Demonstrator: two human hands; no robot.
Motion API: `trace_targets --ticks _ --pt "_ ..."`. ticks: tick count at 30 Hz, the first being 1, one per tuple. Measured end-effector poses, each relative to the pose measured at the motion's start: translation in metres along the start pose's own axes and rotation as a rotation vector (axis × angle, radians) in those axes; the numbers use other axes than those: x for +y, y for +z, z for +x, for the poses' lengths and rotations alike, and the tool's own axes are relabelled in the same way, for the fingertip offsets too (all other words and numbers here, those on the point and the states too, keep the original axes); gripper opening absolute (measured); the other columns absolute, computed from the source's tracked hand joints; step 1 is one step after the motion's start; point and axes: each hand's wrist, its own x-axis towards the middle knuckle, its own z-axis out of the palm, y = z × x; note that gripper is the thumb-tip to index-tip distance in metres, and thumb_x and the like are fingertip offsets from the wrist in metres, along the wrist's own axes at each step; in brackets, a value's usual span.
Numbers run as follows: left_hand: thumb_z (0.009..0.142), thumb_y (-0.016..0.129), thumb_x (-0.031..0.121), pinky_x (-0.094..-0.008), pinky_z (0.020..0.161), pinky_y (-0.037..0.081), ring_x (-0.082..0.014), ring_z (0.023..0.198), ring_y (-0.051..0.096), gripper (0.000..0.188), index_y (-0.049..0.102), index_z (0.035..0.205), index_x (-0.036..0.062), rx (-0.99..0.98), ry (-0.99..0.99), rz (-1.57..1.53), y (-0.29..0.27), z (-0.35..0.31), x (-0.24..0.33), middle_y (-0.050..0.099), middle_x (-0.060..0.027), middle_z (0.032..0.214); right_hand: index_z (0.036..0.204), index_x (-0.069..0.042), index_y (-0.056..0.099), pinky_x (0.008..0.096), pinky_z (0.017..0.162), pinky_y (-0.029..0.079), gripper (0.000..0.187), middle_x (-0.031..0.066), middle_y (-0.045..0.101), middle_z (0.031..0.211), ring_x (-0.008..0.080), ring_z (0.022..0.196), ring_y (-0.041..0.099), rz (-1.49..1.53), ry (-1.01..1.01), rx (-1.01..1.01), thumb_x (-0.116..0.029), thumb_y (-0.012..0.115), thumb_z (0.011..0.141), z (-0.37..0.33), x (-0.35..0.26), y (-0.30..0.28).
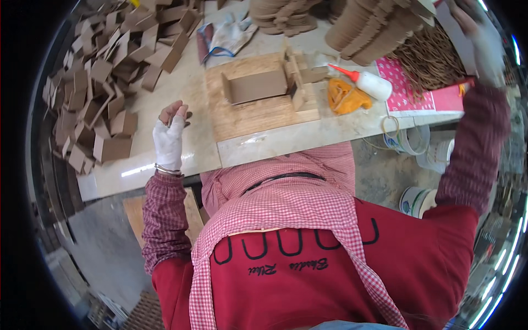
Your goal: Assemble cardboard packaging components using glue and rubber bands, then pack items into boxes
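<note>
My left hand, in a white fingerless glove, is above the left part of the table, its bare fingers loosely bent with nothing visible in them. A wooden jig lies to its right, and a folded brown cardboard piece sits between the jig's upright blocks. My right hand, also gloved, reaches to the far right and is smeared by motion. Its fingers are near the tall stack of brown cut pieces and a heap of brown cord loops; whether they hold anything is unclear.
Folded cardboard pieces are heaped at the left. Right of the jig lie a white glue bottle with a red nozzle and an orange cloth. A white glove lies behind the jig. Buckets stand below the table's right edge.
</note>
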Motion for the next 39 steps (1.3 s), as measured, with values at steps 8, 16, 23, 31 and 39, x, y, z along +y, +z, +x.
trace_targets --ticks 8,16,23,31,39 --pt "0.080 0.061 0.025 -0.0403 0.090 0.047 -0.0262 0.109 0.054 0.047 0.049 0.123 0.0077 -0.003 1.309 0.629 0.075 -0.063 0.008 0.047 -0.0118 0.129 0.109 0.000 0.054 0.0272 0.075 0.047 0.047 0.0122 0.058 0.102 0.0204 0.086 0.056 0.620 0.559 -0.892 -0.020 0.071 0.070 -0.150 -0.009 0.110" --pt "0.073 0.065 0.021 -0.0366 0.083 0.048 -0.0237 0.100 0.057 0.040 0.054 0.109 0.0093 -0.209 1.337 0.824 0.115 -0.050 -0.022 0.053 -0.0072 0.116 0.108 0.001 0.056 0.0276 0.076 0.044 0.041 0.0105 0.060 0.095 0.0172 0.084 0.054 0.740 0.702 -0.993 -0.024 0.064 0.076 -0.196 -0.002 0.186" --pt "0.066 0.069 0.016 -0.0302 0.057 0.042 -0.0160 0.060 0.048 0.021 0.053 0.078 0.0120 -0.236 1.032 0.677 0.098 -0.044 -0.025 0.052 -0.0005 0.078 0.109 0.000 0.058 0.0280 0.077 0.044 0.041 0.0096 0.063 0.096 0.0190 0.085 0.057 0.266 0.752 -0.937 -0.031 0.052 0.083 -0.207 0.027 0.112" --pt "0.074 0.066 0.016 -0.0312 0.057 0.043 -0.0189 0.059 0.047 0.015 0.054 0.079 0.0102 -0.019 1.183 0.987 0.119 0.002 -0.013 0.052 -0.0038 0.076 0.104 -0.003 0.059 0.0321 0.056 0.047 0.030 0.0120 0.065 0.082 0.0289 0.066 0.061 -0.180 0.314 -0.648 -0.020 0.060 0.079 -0.218 0.013 0.125" --pt "0.082 0.057 0.015 -0.0326 0.054 0.043 -0.0213 0.060 0.048 0.012 0.056 0.090 0.0050 0.046 1.181 0.938 0.138 0.025 -0.030 0.055 -0.0062 0.079 0.093 -0.005 0.061 0.0358 0.052 0.045 0.019 0.0133 0.060 0.069 0.0317 0.057 0.056 -0.414 0.232 -0.823 -0.016 0.061 0.078 -0.203 0.009 0.124"
